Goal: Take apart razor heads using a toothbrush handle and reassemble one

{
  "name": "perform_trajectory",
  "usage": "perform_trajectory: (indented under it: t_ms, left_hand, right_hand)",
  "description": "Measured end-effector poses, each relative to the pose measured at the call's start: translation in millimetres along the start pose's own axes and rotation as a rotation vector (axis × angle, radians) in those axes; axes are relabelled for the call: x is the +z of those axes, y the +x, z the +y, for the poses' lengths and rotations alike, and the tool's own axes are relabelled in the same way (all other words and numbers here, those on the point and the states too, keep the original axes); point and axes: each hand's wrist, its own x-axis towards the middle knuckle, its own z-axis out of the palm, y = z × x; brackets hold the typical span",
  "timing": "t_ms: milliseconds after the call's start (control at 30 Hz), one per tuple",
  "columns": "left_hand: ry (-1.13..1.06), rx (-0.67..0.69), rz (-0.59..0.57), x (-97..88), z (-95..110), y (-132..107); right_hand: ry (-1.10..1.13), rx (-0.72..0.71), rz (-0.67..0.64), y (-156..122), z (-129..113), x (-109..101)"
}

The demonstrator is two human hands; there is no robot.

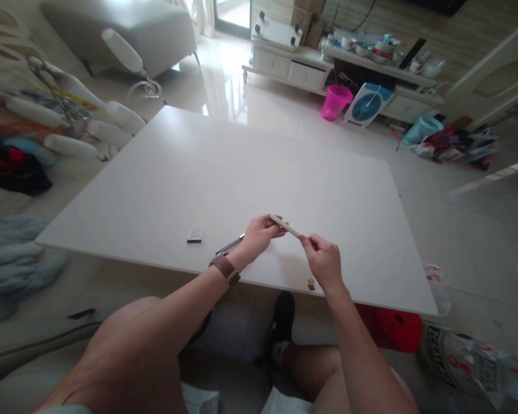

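Above the near side of the white table (259, 172), a slim beige stick (286, 226) slants between my two hands. My left hand (259, 234) closes on its far upper end, with fingertips beneath it. My right hand (323, 257) pinches the lower end between thumb and fingers. What kind of stick it is I cannot make out. A silver, pen-like rod (229, 245) lies partly hidden behind my left wrist. To its left sits a small clear piece with a black strip (194, 241). A little yellow-and-blue cartoon figure (311, 284) is near the table's front edge, by my right forearm.
White padded chair arms (123, 50) and piled cloth stand at the left. Across the floor are a pink basket (336, 102), a blue-and-white fan (368, 104) and a cluttered cabinet (285, 72). A red stool (399, 328) and a plastic bag (461, 356) are below right.
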Motion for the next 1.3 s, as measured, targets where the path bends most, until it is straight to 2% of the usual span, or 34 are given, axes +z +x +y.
perform_trajectory:
  t_ms: [233, 433, 600, 700, 800, 900, 1033, 1133, 1300]
  left_hand:
    - [-0.007, 0.002, 0.093, -6.4, 10, 4]
    - [0.051, 0.004, 0.024, 0.1, 3, 0]
    - [0.028, -0.043, 0.068, 2.4, 6, -3]
    - [0.025, -0.043, 0.066, 1.1, 7, -3]
    - [0.013, -0.031, 0.046, 0.5, 5, -3]
    - [-0.003, -0.018, 0.050, 0.2, 5, -1]
    - [0.006, -0.018, 0.107, -1.1, 8, 0]
    - [0.016, -0.019, 0.103, -0.8, 9, 0]
    - [0.003, -0.019, 0.075, 2.1, 8, -2]
  right_hand:
    - [0.026, 0.017, 0.014, 2, 7, -4]
    - [0.047, 0.002, -0.019, 1, 2, 3]
    - [-0.040, 0.040, 0.091, 5, 12, -5]
    - [0.013, 0.062, 0.138, 6, 14, -7]
    - [0.107, 0.041, 0.079, 4, 9, -2]
    - [0.096, 0.003, 0.017, 3, 6, 1]
    - [0.001, 0.006, 0.062, 6, 14, -6]
    - [0.017, 0.031, 0.116, 6, 18, -10]
    - [0.083, -0.001, 0.053, 3, 7, -1]
